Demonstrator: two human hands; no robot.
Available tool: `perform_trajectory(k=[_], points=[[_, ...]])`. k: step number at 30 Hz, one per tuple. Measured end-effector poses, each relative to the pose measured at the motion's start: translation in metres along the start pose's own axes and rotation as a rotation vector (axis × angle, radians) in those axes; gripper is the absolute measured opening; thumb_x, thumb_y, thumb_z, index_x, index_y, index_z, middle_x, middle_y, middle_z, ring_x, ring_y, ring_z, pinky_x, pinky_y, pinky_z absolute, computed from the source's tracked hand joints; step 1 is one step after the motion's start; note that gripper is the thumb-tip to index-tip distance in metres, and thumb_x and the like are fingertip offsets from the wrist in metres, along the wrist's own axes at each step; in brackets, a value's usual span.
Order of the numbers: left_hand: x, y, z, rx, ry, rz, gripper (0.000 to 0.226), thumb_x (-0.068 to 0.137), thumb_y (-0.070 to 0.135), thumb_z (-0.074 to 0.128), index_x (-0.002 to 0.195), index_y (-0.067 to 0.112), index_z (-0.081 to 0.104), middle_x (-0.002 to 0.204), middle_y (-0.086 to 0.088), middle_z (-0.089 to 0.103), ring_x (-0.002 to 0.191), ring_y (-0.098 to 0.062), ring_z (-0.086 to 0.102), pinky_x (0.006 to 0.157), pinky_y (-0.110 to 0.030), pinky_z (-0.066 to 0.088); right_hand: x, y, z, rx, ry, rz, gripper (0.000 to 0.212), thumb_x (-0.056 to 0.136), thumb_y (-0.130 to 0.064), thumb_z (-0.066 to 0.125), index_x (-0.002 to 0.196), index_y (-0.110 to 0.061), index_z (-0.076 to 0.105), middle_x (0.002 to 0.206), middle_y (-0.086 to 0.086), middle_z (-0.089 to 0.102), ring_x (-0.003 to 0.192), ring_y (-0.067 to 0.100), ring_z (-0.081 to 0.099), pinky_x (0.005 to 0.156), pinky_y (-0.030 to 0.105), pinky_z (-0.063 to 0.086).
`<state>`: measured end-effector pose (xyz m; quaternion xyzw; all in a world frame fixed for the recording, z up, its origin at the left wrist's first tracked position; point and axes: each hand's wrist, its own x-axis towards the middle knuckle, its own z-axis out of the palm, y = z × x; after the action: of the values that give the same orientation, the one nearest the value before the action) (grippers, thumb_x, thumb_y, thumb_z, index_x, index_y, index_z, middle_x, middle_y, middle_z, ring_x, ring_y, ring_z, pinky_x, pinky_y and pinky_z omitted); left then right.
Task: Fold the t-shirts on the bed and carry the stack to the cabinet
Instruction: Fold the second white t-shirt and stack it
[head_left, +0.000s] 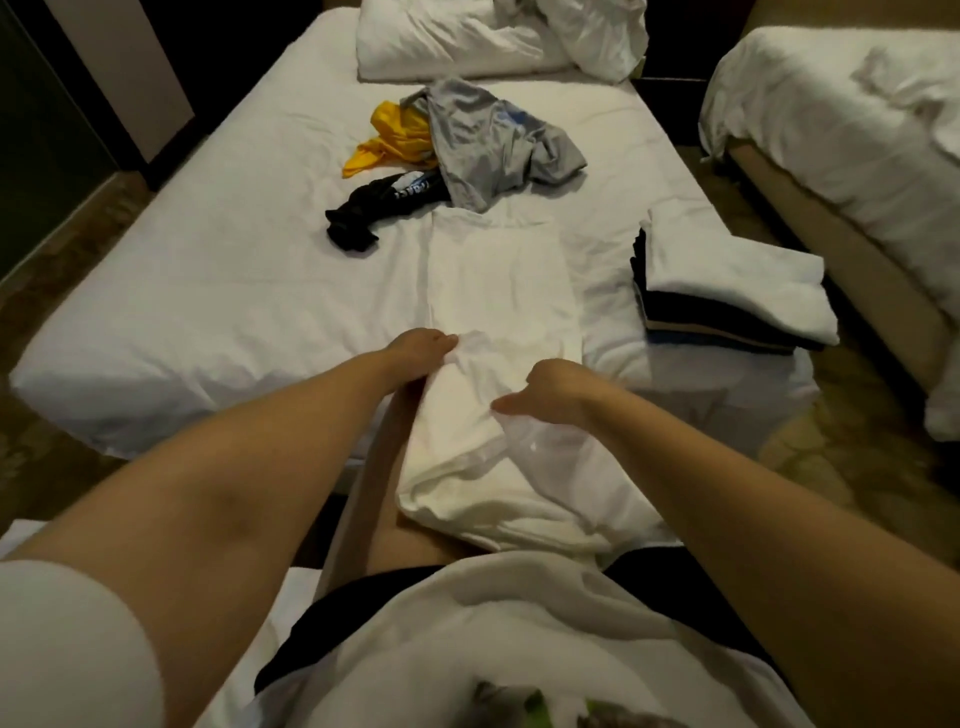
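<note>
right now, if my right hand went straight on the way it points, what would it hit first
Likely the left hand, which grips the same white t-shirt just ahead of the right hand; only bunched shirt fabric lies between them. Depth is hard to judge.

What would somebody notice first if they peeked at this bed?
Two hands, left hand and right hand, grip a long white fabric t-shirt at the near edge of the white-sheeted bed. Behind it lies a crumpled heap of yellow, grey and black shirts; a neat stack of folded dark and white shirts sits to the right.
</note>
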<state>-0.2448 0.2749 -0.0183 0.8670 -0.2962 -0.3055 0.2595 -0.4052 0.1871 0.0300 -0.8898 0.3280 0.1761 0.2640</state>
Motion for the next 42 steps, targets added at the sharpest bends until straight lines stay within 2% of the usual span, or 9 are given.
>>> perform_trajectory(k=[5,9,14,19,21,28,33,39,42], points=[[0.018,-0.006,-0.002,-0.072,0.021,0.061,0.034,0.096,0.03,0.047,0.098,-0.001,0.062,0.098,-0.015,0.058,0.091,-0.025,0.052,0.078,-0.028,0.037,-0.001,0.003,0.002,0.332,0.093,0.022,0.049,0.09,-0.038,0.057,0.129,-0.009,0.048,0.12,0.012,0.058,0.102,0.026,0.06,0.081,0.03,0.05],[0.029,-0.015,0.0,0.14,0.107,0.024,0.033,0.096,0.032,0.043,0.109,0.007,0.06,0.118,-0.016,0.057,0.11,-0.032,0.049,0.09,-0.033,0.036,-0.003,0.0,0.008,0.587,0.051,0.156,0.034,0.085,-0.013,0.063,0.115,-0.01,0.048,0.069,0.007,0.057,0.053,0.014,0.053,0.047,0.022,0.046],[0.013,-0.011,0.009,0.21,0.302,0.162,0.039,0.089,0.032,0.056,0.122,0.012,0.051,0.13,-0.015,0.044,0.118,-0.034,0.042,0.097,-0.041,0.039,-0.021,0.01,0.009,0.169,0.219,-0.064,0.068,0.085,-0.038,0.065,0.14,-0.018,0.031,0.119,0.006,0.059,0.105,0.025,0.059,0.088,0.035,0.048],[-0.064,-0.031,0.016,0.352,0.121,0.775,0.052,0.09,0.051,0.035,0.108,0.013,0.066,0.112,-0.006,0.064,0.105,-0.024,0.055,0.096,-0.042,0.04,-0.051,0.04,0.017,0.329,0.177,-0.249,0.02,0.084,-0.032,0.068,0.103,-0.028,0.063,0.102,-0.004,0.061,0.085,0.01,0.058,0.079,0.025,0.046],[-0.094,-0.045,0.022,0.377,-0.01,0.871,0.065,0.091,0.061,0.026,0.109,0.015,0.069,0.113,0.003,0.066,0.117,-0.007,0.045,0.111,-0.041,0.022,-0.062,0.05,0.025,0.351,0.153,-0.275,0.014,0.083,-0.028,0.069,0.096,-0.026,0.068,0.096,-0.006,0.061,0.09,0.01,0.059,0.086,0.026,0.045],[-0.138,-0.053,0.021,0.592,-0.216,0.745,0.098,0.063,0.09,0.018,0.14,0.032,0.037,0.139,0.028,0.025,0.136,0.007,0.003,0.114,-0.021,-0.002,-0.093,0.065,0.038,-0.099,0.06,-0.58,0.054,0.067,-0.07,0.049,0.102,-0.032,0.065,0.108,-0.01,0.061,0.11,0.013,0.051,0.101,0.033,0.037],[-0.14,-0.057,0.019,0.479,-0.12,0.741,0.065,0.077,0.06,0.032,0.131,0.028,0.052,0.14,0.011,0.046,0.131,0.008,0.022,0.11,-0.022,0.028,-0.107,0.076,0.039,-0.159,0.134,-0.692,0.046,0.077,-0.031,0.072,0.119,-0.017,0.061,0.128,-0.001,0.056,0.129,0.017,0.039,0.101,-0.002,0.004],[-0.151,-0.052,0.018,0.191,0.037,0.615,0.07,0.074,0.057,0.032,0.124,0.017,0.06,0.13,0.001,0.056,0.111,0.009,0.043,0.089,-0.001,0.029,-0.111,0.11,0.045,0.126,0.297,-0.628,0.031,0.081,-0.015,0.069,0.112,-0.015,0.067,0.117,-0.013,0.057,0.115,0.008,0.053,0.098,0.016,0.038],[-0.153,-0.049,0.02,0.235,0.078,0.631,0.076,0.073,0.058,0.027,0.123,0.012,0.06,0.122,-0.001,0.062,0.106,-0.006,0.055,0.08,-0.006,0.034,-0.105,0.122,0.053,0.27,0.458,-0.602,0.018,0.082,-0.005,0.067,0.099,-0.011,0.071,0.106,-0.015,0.06,0.102,0.007,0.059,0.09,0.013,0.041]])
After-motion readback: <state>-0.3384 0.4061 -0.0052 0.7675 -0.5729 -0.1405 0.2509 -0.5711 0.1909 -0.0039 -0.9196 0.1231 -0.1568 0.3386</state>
